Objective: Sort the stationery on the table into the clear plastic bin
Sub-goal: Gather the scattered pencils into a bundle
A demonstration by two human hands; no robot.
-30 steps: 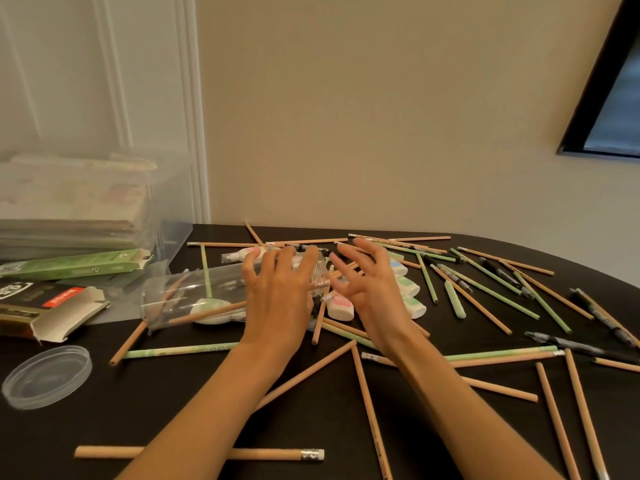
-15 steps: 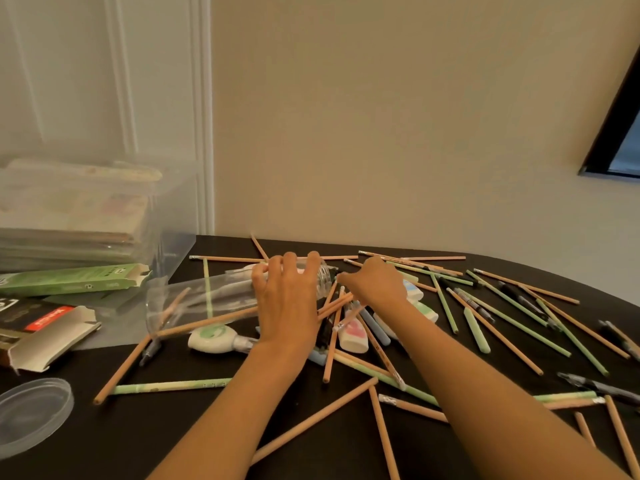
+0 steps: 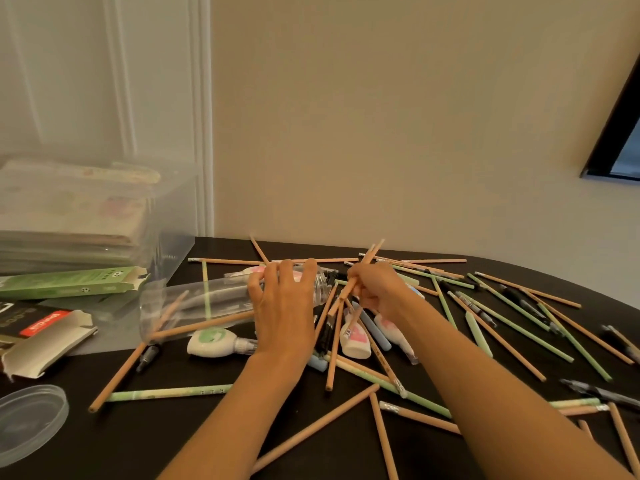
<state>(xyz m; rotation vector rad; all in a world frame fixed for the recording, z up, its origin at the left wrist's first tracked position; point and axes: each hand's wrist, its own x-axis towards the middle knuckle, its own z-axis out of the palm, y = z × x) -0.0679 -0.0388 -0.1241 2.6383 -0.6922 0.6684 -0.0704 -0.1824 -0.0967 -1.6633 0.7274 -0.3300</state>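
Observation:
Many wooden and green pencils, black pens and correction-tape dispensers lie scattered across the black table (image 3: 173,438). A clear plastic jar (image 3: 201,303) lies on its side at centre left with a few pencils inside. My left hand (image 3: 284,306) rests on the jar near its mouth, fingers spread over it. My right hand (image 3: 375,289) grips a small bunch of wooden pencils (image 3: 367,258), their ends tilted up and away. The clear plastic bin (image 3: 166,216) stands at the far left, holding stacked flat packs.
A green pencil box (image 3: 72,282) and an open black-and-red box (image 3: 41,330) lie in front of the bin. The jar's clear lid (image 3: 27,417) sits at the near left edge. A white and green correction tape (image 3: 214,342) lies below the jar. A wall rises behind the table.
My right hand went from open and spread to closed round a few wooden pencils and raised their ends. My left hand stayed on the jar. The camera tilted up slightly.

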